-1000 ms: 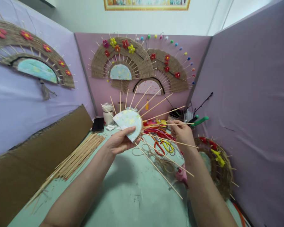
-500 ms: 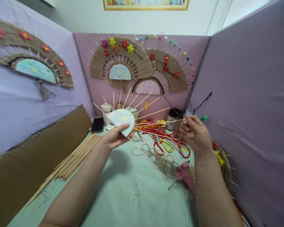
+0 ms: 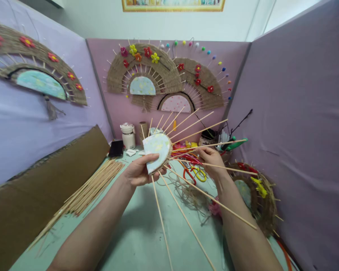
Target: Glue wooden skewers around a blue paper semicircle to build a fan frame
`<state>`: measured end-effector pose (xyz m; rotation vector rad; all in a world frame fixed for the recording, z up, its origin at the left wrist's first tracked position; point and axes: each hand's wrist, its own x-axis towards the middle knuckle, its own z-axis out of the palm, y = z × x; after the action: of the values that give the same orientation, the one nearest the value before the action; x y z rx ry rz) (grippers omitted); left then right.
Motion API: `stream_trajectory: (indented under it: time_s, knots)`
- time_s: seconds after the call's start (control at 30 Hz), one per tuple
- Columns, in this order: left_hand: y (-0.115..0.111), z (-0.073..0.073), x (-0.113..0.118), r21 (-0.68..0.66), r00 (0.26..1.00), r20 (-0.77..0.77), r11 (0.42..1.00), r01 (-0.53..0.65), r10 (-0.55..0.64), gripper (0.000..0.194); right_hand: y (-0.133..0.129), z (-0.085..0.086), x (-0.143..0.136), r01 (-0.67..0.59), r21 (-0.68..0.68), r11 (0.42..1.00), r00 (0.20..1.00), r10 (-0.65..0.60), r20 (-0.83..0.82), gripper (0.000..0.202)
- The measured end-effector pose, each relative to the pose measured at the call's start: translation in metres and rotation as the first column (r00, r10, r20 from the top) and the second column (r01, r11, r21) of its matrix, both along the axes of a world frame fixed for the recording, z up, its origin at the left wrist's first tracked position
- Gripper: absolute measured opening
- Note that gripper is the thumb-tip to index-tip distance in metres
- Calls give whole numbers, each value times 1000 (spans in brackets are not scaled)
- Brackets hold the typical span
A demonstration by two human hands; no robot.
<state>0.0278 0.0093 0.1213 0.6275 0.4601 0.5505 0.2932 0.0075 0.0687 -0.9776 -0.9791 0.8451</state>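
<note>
My left hand (image 3: pixel 142 170) grips a half-round fan base (image 3: pixel 159 148) covered in pale blue and yellow fabric, thumb on its face. Thin wooden sticks (image 3: pixel 199 128) spread from its curved edge like rays. Brown twine runs along that edge, close to the stick roots. My right hand (image 3: pixel 210 160) is closed in a pinch among the sticks on the right, seemingly on the twine's end; its fingertips partly hide the strand. Loose twine (image 3: pixel 190 192) lies tangled on the table below.
Bundled sticks (image 3: pixel 94 188) lie at left beside a brown cardboard panel (image 3: pixel 51 192). Behind stand a white jar (image 3: pixel 128 136) and a twine spool (image 3: pixel 143 130). Scissors (image 3: pixel 199 174) and a pink glue gun (image 3: pixel 214 207) lie at right, near a woven fan (image 3: pixel 260 199). Finished fans hang on the walls.
My right hand has come in leftward from the far right, closer to the fan base. The fan base has turned clockwise and shifted slightly right and down, its sticks now pointing more right and downward.
</note>
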Motion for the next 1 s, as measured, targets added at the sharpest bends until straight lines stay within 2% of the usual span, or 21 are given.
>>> stream_trajectory:
  time_s: [0.2, 0.3, 0.43, 0.67, 0.83, 1.0]
  knots:
    - [-22, -14, 21, 13, 971, -1, 970, 241, -241, 35, 8, -10, -34, 85, 29, 996, 994, -87, 63, 25]
    - [-30, -17, 30, 29, 956, 53, 958, 286, -287, 33, 5, -8, -48, 82, 27, 996, 994, -84, 77, 27]
    - [-29, -18, 31, 85, 955, 96, 959, 272, -280, 38, 4, -7, -49, 119, 32, 992, 989, -121, 83, 28]
    - [-18, -20, 28, 90, 986, 16, 982, 165, -167, 54, 7, -10, -33, 210, 51, 976, 977, -212, 32, 32]
    - [-12, -24, 28, 117, 988, 14, 982, 148, -151, 53, 9, -9, -24, 258, 60, 964, 966, -256, -31, 34]
    - [-7, -27, 27, 140, 977, 75, 973, 185, -197, 54, 7, -3, -17, 293, 66, 954, 955, -288, -70, 29]
